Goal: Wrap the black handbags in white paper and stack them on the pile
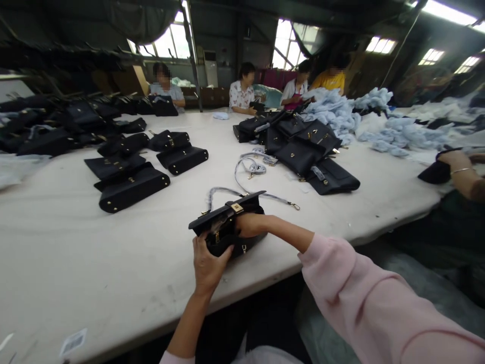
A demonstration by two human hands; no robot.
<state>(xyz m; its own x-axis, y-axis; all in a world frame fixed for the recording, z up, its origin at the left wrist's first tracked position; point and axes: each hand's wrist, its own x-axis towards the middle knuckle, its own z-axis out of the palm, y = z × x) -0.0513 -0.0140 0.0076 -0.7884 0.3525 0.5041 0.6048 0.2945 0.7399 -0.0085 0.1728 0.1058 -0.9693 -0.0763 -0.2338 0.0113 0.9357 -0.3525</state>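
A black handbag (pixel 252 243) with gold fittings rests near the table's front edge, its flap (pixel 220 215) raised and its mouth towards me. My left hand (pixel 209 263) grips the bag's left end, thumb on the front panel and fingers at the opening. Inside the mouth is my right hand (pixel 250 224); its fingers are hidden in the bag, so I cannot see whether they hold anything. A plastic-wrapped handle (pixel 217 191) sticks up behind the flap. Beyond the bag, a grey wrapped strap (pixel 276 198) with a gold clasp lies loose on the table.
More black handbags lie left (pixel 134 188) and in a pile (pixel 299 151) at the right on the white table (pixel 113 283). Light-blue padding (pixel 329 108) is heaped behind the pile. Several people sit across the table; another person's arm (pixel 464 174) reaches in at the right.
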